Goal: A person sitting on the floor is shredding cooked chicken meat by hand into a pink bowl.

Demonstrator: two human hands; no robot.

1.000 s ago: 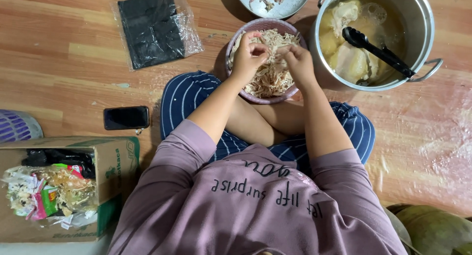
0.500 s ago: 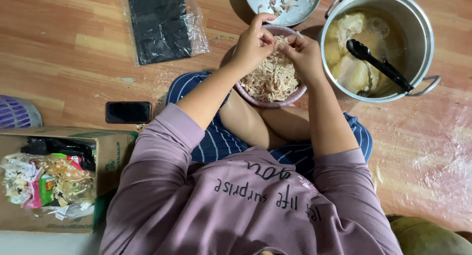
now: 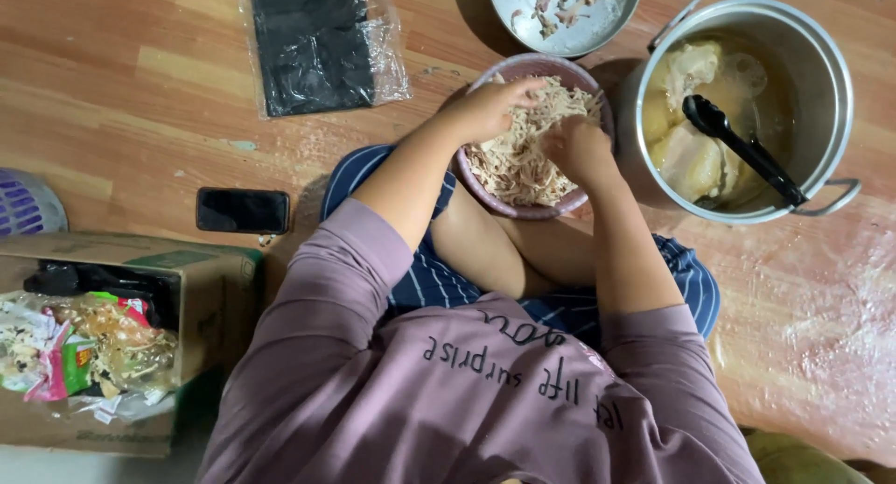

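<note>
Resting in the person's lap, a mauve bowl [image 3: 485, 190] holds a heap of pale shredded meat [image 3: 518, 157]. Both hands are in it: the left hand [image 3: 490, 106] reaches in from the far left rim with its fingers curled and pinched into the shreds, and the right hand [image 3: 579, 148] sits closed in a loose fist on the heap near the right rim; whether it grips any shreds cannot be told. Just right of the bowl stands a big steel pot [image 3: 826, 83] of broth and pale meat pieces, with a black ladle [image 3: 742, 148] lying across it. Beyond the bowl lies a metal plate [image 3: 523, 8] with scraps. On the wooden floor [image 3: 121, 101] at far left lies a flat black packet in clear plastic wrap [image 3: 313, 41]. A black phone [image 3: 243, 210] lies left of the person's knee. Nearer left is an open brown cardboard box [image 3: 201, 274] with a green patch on its flap, stuffed with crumpled wrappers in red, green and white [image 3: 89, 358].
</note>
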